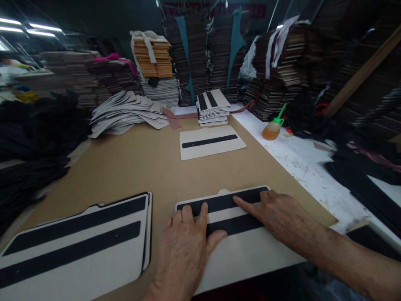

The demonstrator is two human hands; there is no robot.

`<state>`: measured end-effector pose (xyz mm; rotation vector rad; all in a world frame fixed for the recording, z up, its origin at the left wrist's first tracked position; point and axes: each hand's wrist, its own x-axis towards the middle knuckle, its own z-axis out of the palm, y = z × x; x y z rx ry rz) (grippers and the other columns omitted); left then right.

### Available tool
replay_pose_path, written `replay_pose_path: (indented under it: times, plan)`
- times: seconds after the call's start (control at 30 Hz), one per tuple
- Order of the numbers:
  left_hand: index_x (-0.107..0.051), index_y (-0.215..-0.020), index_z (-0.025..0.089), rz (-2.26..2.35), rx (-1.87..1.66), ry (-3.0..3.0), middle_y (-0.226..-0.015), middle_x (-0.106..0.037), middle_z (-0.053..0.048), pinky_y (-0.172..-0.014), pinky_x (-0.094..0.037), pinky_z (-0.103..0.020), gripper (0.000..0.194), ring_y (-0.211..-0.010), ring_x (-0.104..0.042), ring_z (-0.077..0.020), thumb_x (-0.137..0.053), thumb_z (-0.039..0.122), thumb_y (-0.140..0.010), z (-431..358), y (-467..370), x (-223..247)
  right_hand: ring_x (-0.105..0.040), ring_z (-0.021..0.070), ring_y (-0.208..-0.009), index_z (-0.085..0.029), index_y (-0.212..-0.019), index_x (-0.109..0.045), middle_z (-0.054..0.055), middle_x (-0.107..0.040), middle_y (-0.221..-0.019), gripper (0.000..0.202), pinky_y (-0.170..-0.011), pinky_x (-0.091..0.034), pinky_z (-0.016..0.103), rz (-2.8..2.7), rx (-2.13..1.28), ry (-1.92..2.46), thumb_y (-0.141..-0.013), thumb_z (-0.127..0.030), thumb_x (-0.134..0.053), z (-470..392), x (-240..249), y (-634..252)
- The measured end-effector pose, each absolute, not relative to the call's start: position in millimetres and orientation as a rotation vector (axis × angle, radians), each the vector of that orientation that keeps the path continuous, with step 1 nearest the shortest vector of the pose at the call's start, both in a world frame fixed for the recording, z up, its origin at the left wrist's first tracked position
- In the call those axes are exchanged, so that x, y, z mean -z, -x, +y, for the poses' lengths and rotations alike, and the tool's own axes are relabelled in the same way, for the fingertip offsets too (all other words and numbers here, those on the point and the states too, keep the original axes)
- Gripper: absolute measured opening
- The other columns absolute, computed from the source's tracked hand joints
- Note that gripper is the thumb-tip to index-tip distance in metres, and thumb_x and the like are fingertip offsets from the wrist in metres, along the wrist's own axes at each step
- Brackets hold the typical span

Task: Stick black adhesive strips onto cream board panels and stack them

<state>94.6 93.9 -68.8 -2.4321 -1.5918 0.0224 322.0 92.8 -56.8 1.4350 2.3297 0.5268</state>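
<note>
A pale flat panel [238, 255] with two black strips lies in front of me at the table's near edge. Across its left part rests my left hand [188, 238], fingers spread and pressed flat near the upper black strip [219, 205]. My right hand [269, 207] reaches in from the right, its index finger stretched out with the tip on that same strip. The lower black strip [241, 224] runs between the two hands, partly under the left thumb. To the left lies a small pile of similar panels [78, 259], each hand apart from it.
Beyond my hands lies a panel with one black strip [213, 143]. Farther back stand a stack of striped panels [213, 110] and a fanned pile of pale sheets [128, 110]. At right is a bottle of amber liquid [272, 130]. Dark cloth [37, 133] lines the left.
</note>
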Motion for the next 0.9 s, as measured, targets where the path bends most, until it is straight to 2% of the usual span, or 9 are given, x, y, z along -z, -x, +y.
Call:
replay_pose_path:
  times: [0.27, 0.4, 0.6, 0.8, 0.9]
  plan:
    - [-0.061, -0.13, 0.018, -1.592, -0.036, 2.452, -0.089, -0.06, -0.011, -0.072, -0.056, -0.044, 0.061, -0.084, -0.063, -0.0287, -0.052, 0.062, -0.087, 94, -91, 71, -0.065, 0.0262, -0.067, -0.034, -0.145, -0.044, 0.011, -0.064, -0.078, 0.071, -0.051, -0.051, 0.031, 2.283, -0.474, -1.478, -0.082, -0.003, -0.051, 89, 54, -323]
    - [-0.061, -0.127, 0.012, -1.57, 0.008, 2.437, -0.095, -0.062, -0.014, -0.074, -0.056, -0.045, 0.064, -0.087, -0.063, -0.0297, -0.049, 0.062, -0.09, 94, -86, 76, -0.065, 0.0281, -0.077, -0.025, -0.139, -0.053, 0.014, -0.065, -0.089, 0.064, -0.054, -0.057, 0.034, 2.294, -0.497, -1.534, -0.08, -0.001, -0.049, 85, 59, -332]
    - [-0.065, -0.117, 0.003, -1.528, 0.141, 2.419, -0.106, -0.064, -0.019, -0.082, -0.055, -0.045, 0.071, -0.097, -0.062, -0.0315, -0.043, 0.066, -0.09, 93, -77, 85, -0.063, 0.0267, -0.089, -0.01, -0.127, -0.06, 0.015, -0.065, -0.105, 0.052, -0.062, -0.061, 0.033, 2.344, -0.555, -1.671, -0.078, 0.003, -0.045, 80, 74, -356]
    - [-0.064, -0.115, 0.003, -1.498, 0.338, 2.461, -0.107, -0.066, -0.018, -0.087, -0.056, -0.046, 0.053, -0.1, -0.062, -0.0308, -0.05, 0.049, -0.094, 91, -69, 88, -0.062, 0.0256, -0.089, -0.014, -0.101, -0.067, 0.011, -0.065, -0.096, 0.035, -0.079, -0.06, 0.04, 2.415, -0.284, -1.944, -0.082, 0.001, -0.042, 81, 78, -392]
    - [-0.059, -0.122, 0.006, -1.502, 0.555, 2.452, -0.119, -0.063, -0.017, -0.094, -0.054, -0.046, 0.047, -0.109, -0.059, -0.029, -0.049, 0.043, -0.095, 80, -56, 92, -0.063, 0.0257, -0.102, -0.012, -0.11, -0.066, 0.012, -0.068, -0.109, 0.037, -0.092, -0.057, 0.043, 2.563, -0.183, -2.135, -0.086, -0.005, -0.039, 76, 83, -409]
